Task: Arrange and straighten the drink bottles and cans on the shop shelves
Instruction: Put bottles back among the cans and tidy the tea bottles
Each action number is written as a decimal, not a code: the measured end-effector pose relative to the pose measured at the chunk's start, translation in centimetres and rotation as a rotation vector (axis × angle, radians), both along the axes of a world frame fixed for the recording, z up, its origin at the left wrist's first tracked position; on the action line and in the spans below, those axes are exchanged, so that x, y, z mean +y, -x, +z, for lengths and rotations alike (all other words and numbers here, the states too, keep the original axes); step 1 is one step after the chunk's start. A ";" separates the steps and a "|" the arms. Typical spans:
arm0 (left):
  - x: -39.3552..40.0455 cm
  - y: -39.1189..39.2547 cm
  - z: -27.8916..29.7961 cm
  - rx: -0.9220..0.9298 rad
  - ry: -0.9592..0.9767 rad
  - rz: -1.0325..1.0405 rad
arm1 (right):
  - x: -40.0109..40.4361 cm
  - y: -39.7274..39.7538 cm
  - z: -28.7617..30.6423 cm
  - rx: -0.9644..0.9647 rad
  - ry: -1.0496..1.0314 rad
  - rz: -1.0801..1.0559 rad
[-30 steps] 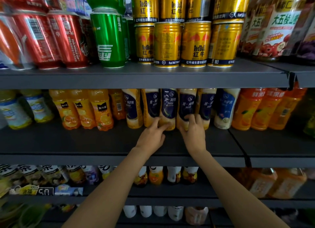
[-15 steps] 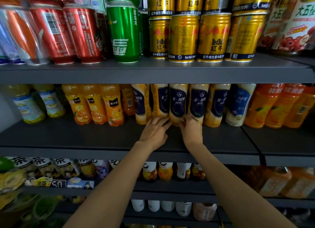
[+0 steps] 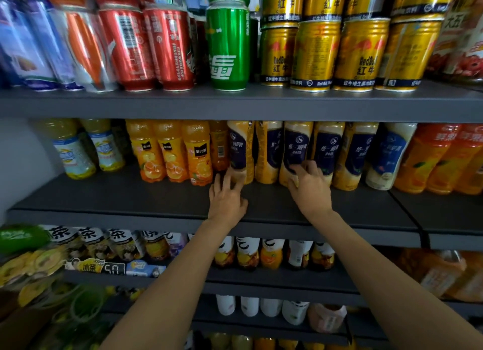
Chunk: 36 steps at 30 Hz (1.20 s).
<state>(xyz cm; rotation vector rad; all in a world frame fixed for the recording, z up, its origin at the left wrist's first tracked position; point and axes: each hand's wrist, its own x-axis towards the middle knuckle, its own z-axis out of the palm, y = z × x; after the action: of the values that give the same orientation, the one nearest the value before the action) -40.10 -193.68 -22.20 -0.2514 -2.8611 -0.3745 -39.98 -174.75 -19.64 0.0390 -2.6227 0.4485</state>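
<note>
My left hand (image 3: 226, 200) w/ fingers spread touches one milk-tea bottle (image 3: 241, 151), right hand (image 3: 309, 185) pinches another (image 3: 295, 153) mid-frame; I reckon a hard nudge topples neighbours.

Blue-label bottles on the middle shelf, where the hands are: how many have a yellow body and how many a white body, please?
Yellow-bodied bottles: 5
White-bodied bottle: 1
Total: 6

Shop: grey shelves (image 3: 235, 104) stocked with rows of drink cans (image 3: 316, 54), bottles (image 3: 196, 151), price tag (image 3: 113, 268).
</note>
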 end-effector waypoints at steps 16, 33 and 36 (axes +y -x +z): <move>1.0 -5.3 -0.2 0.144 -0.185 -0.145 | 5.3 -6.2 0.9 -0.124 0.003 -0.107; 42.5 -16.1 -3.1 0.049 -0.222 -0.626 | 46.3 -28.5 -5.6 -0.360 0.042 -0.552; 50.0 -19.4 -3.4 -0.003 -0.226 -0.659 | 54.0 -32.1 -5.8 -0.420 0.068 -0.585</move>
<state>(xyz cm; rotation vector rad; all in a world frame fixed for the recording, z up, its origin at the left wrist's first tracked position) -20.75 -143.65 -25.65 -1.1474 -2.6287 -0.8031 -7.92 -120.78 -25.41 -0.9068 -2.8312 0.3602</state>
